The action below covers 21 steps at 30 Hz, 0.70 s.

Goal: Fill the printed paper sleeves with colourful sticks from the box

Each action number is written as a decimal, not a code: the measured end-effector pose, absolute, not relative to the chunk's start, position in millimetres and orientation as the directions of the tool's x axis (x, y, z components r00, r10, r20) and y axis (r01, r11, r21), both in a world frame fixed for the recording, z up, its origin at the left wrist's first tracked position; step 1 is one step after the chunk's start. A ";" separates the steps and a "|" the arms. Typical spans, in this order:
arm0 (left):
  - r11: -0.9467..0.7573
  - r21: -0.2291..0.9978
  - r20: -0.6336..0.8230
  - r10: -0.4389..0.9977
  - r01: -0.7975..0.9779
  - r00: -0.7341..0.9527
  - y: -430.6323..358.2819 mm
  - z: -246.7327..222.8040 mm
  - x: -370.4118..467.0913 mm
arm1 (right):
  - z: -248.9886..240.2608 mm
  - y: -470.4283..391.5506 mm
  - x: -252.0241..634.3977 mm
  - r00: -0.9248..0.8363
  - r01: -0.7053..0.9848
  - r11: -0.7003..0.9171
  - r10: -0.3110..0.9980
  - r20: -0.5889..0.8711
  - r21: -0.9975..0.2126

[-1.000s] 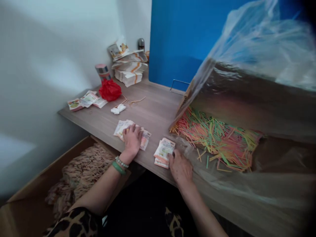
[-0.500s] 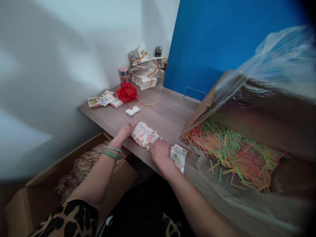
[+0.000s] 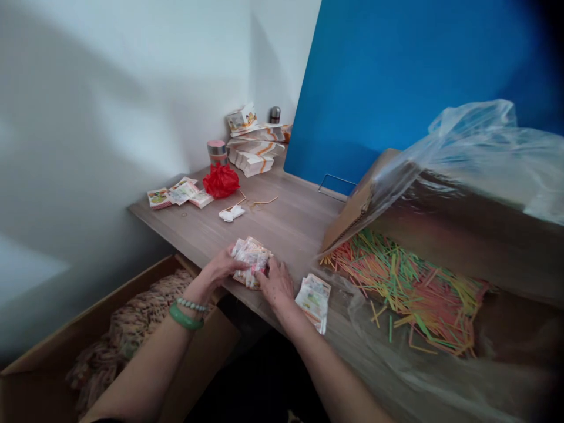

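A pile of small printed packets (image 3: 252,258) lies near the front edge of the table (image 3: 282,223). My left hand (image 3: 225,263) grips the pile from its left side, with the thumb over the top. From the other side, my right hand (image 3: 277,281) closes on the same pile, its fingers curled at the edge. Just right of my right wrist rests a second stack of printed packets (image 3: 314,301), apart from both hands.
A carton of coloured straws (image 3: 409,288), lined with clear plastic, stands at the right. Far left are flat packets (image 3: 183,192), a red plastic bag (image 3: 221,181) and a lidded jar (image 3: 217,151). Folded cartons (image 3: 253,154) are stacked behind. Below left is a filled cardboard box (image 3: 145,311).
The packets were spread in a row between my hands. Now they are pushed together into a tighter pile, and my hands are closer to each other. The view has tilted up slightly.
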<state>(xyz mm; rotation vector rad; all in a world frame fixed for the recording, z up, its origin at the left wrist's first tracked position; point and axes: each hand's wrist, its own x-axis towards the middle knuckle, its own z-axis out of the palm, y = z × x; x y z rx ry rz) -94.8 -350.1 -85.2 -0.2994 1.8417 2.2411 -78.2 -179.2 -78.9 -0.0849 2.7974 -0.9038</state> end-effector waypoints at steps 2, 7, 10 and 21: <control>-0.300 0.910 -0.289 0.030 -0.285 -0.957 -350.5 -92.1 -82.0 | -86.3 -177.1 -78.5 -0.984 0.060 0.688 -0.082 -0.159 -0.723; -0.422 0.887 -0.202 0.017 -0.190 -0.979 -341.2 -95.7 -57.9 | -88.0 -164.4 -79.1 -0.951 0.097 0.199 -0.269 -0.149 -0.975; -0.345 0.923 -0.158 0.073 -0.173 -0.985 -334.9 -92.3 -58.5 | -81.0 -152.2 -80.5 -0.932 0.004 0.087 -0.360 -0.036 -0.996; -0.237 0.966 -0.078 0.121 -0.105 -0.990 -328.3 -105.4 -66.1 | -99.1 -136.0 -93.9 -0.934 -0.031 0.251 -0.352 -0.062 -0.967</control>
